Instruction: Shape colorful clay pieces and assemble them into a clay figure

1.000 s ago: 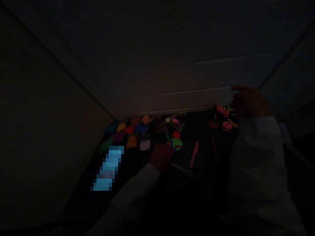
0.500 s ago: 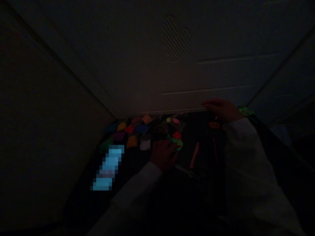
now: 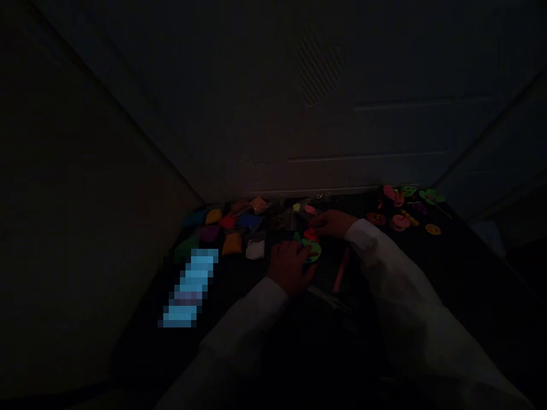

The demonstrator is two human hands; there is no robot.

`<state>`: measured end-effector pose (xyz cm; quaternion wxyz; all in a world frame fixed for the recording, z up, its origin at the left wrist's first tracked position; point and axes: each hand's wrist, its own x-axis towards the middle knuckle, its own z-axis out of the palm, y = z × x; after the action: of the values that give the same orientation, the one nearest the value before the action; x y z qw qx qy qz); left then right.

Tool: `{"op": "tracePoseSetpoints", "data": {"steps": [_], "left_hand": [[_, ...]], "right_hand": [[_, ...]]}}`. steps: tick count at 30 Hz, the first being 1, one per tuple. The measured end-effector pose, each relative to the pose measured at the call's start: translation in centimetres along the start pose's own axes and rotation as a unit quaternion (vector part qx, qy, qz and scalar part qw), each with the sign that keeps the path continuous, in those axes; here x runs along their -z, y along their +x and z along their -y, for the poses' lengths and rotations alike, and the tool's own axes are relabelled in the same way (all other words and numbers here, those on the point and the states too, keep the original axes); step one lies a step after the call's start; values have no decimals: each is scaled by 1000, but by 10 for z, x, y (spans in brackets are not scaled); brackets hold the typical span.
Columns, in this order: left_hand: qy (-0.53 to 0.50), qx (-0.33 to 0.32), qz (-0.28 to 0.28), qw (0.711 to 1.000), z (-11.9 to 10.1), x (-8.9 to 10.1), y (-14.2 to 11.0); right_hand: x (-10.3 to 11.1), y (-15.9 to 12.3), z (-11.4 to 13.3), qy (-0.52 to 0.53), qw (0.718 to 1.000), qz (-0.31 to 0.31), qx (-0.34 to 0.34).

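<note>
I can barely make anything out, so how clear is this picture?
In the head view, the scene is very dark, with the walls fading to near black; the coloured packets show only dimly, the right hand looks murky, and a blocky pixelated patch hides whatever lies there.

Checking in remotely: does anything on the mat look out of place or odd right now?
One thing stands out: a pixelated blue patch on the left of the dark mat, beside the packets of coloured clay. It hides whatever lies there, so I cannot tell what it is. The scene is too dim to judge fine damage.
</note>
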<state>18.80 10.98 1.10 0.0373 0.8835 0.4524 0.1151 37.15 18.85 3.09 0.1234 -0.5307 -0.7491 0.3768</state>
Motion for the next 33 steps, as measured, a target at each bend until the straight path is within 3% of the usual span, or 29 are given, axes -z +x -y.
{"op": "tracePoseSetpoints", "data": {"steps": [7, 23, 27, 33], "left_hand": [[6, 1, -4, 1000, -1, 0, 0], [-3, -4, -43, 999, -3, -2, -1], [-18, 9, -94, 995, 5, -1, -2], [-36, 65, -196, 978, 37, 4, -10]], "right_hand": [[-2, 2, -1, -19, 999, 21, 17], [-4, 0, 7, -67, 998, 2, 3], [-3, -2, 10, -73, 997, -16, 9], [-1, -2, 10, -69, 996, -57, 3]]}}
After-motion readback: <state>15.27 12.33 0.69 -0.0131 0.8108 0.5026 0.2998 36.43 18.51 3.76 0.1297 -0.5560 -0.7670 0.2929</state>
